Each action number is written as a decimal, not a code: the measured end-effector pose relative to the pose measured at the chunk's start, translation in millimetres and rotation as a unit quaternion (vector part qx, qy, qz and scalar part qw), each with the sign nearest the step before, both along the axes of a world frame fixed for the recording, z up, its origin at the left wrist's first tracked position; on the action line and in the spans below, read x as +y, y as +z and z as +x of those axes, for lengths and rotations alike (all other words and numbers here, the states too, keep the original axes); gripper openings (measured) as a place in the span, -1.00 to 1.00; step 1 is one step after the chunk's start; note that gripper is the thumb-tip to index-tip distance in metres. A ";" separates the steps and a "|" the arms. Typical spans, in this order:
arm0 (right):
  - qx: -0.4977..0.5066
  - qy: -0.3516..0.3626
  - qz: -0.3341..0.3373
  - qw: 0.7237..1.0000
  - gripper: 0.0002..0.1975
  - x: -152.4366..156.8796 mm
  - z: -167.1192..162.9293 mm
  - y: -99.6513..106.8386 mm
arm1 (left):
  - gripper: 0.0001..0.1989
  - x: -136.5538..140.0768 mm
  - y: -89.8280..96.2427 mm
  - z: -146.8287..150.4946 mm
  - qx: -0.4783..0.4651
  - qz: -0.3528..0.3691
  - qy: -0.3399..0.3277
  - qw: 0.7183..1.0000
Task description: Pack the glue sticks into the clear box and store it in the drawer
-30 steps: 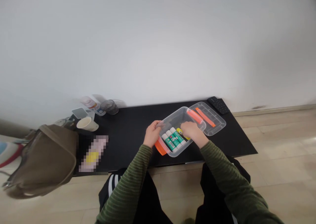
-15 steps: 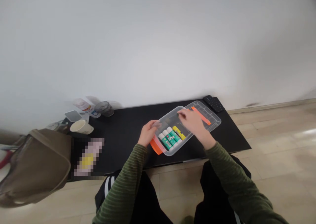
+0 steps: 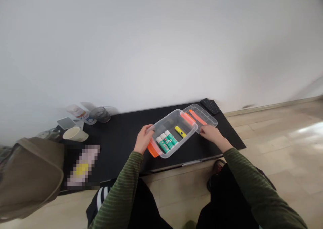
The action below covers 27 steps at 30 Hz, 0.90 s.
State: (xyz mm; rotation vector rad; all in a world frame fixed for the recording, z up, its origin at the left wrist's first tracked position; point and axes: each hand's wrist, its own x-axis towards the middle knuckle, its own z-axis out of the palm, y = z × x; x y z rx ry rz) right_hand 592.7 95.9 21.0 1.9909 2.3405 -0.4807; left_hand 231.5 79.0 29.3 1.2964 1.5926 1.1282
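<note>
A clear plastic box (image 3: 183,143) with orange end latches sits lidless on the black table. My left hand (image 3: 143,139) is closed on its left end, thumb over the rim beside an orange latch (image 3: 153,149). Three green-and-white glue sticks (image 3: 167,141) lie side by side in the box. Apart from them, a yellow marker-like stick (image 3: 180,132) rests on the box floor. To the right, the clear lid (image 3: 210,119) with an orange strip is partly behind the box. My right hand (image 3: 211,133) has its fingers curled at the lid's near edge; the fingertips are partly hidden.
A black keypad (image 3: 210,106) lies at the table's far right corner. On the left are a paper cup (image 3: 75,134), a dark glass (image 3: 100,114), a white spray bottle (image 3: 80,113) and a brown bag (image 3: 32,171). The wall runs along the table's back edge.
My right hand has moved from above the box rightward and down to the lid's edge. The yellow stick now lies farther from the glue sticks. The view has shifted slightly.
</note>
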 end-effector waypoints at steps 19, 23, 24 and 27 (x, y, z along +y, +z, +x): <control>0.544 -0.250 0.375 0.708 -0.61 -12.8 28.4 31.3 | -0.52 -10.0 -3.7 7.8 -0.100 -0.004 -0.045 0.994; 0.680 -0.285 0.354 0.575 -0.63 -5.6 38.3 49.2 | -0.49 -1.9 -8.0 6.0 -0.108 -0.006 -0.073 0.991; 0.701 -0.292 0.323 0.565 -0.64 -4.3 39.7 51.2 | -0.48 -0.1 -8.7 5.4 -0.113 -0.008 -0.077 0.991; 0.725 -0.315 0.191 0.582 -0.70 -1.2 36.2 52.2 | -0.41 4.7 -8.3 4.3 -0.127 -0.014 -0.082 0.988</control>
